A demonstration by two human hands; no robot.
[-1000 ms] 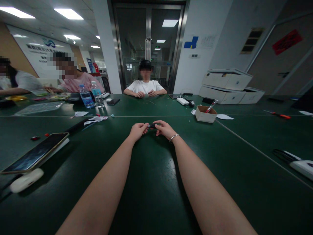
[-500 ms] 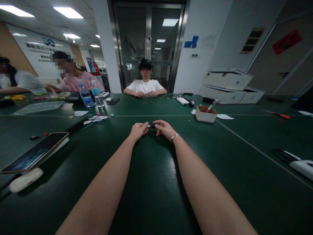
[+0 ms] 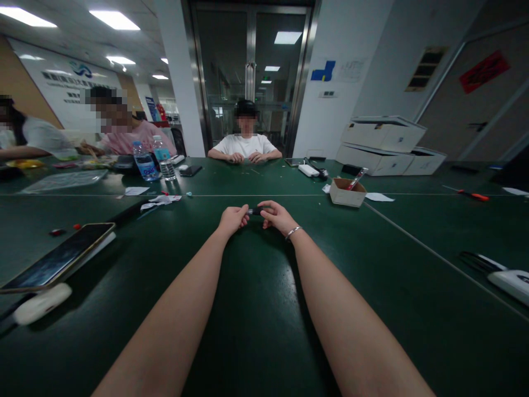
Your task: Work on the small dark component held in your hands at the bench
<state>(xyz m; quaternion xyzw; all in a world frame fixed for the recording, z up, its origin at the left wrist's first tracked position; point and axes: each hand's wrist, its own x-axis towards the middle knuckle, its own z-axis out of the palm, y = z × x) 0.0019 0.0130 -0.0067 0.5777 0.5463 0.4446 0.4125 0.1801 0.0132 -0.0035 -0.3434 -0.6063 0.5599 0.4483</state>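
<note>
At the middle of the green desk (image 3: 256, 309), here are the two hands, close together, both clamped on one small thing! The left hand (image 3: 234, 220) pinches its silvery end between thumb and fingers; the right hand (image 3: 278, 218) grips the black end, a silver bracelet (image 3: 293, 233) at the wrist. And the small black-and-silver object (image 3: 255, 211) lies level in the gap between them, its middle on show, its ends tucked behind the fingertips. What exactly it is, I cannot tell at this size. Both forearms reach straight out over the desk.

Out to the left, a phone (image 3: 61, 256) lies tilted, its near end beside a pale rounded object (image 3: 43, 304); beyond it, crumpled paper scraps (image 3: 161, 202). Farther back stand two water bottles (image 3: 144, 161), side by side and upright. Swing over to the right: a small open-topped box (image 3: 347, 193) with a red-and-silver item leaning in it, then an orange-handled tool (image 3: 473, 195) lying flat, and, nearer, a white device (image 3: 510, 282) at the picture's edge. White boxes (image 3: 378, 146) are stacked behind.

Straight across sits a person in a white shirt (image 3: 246, 145), both forearms on the desk, and far left, a person in pink (image 3: 136, 138) beside another in white.
</note>
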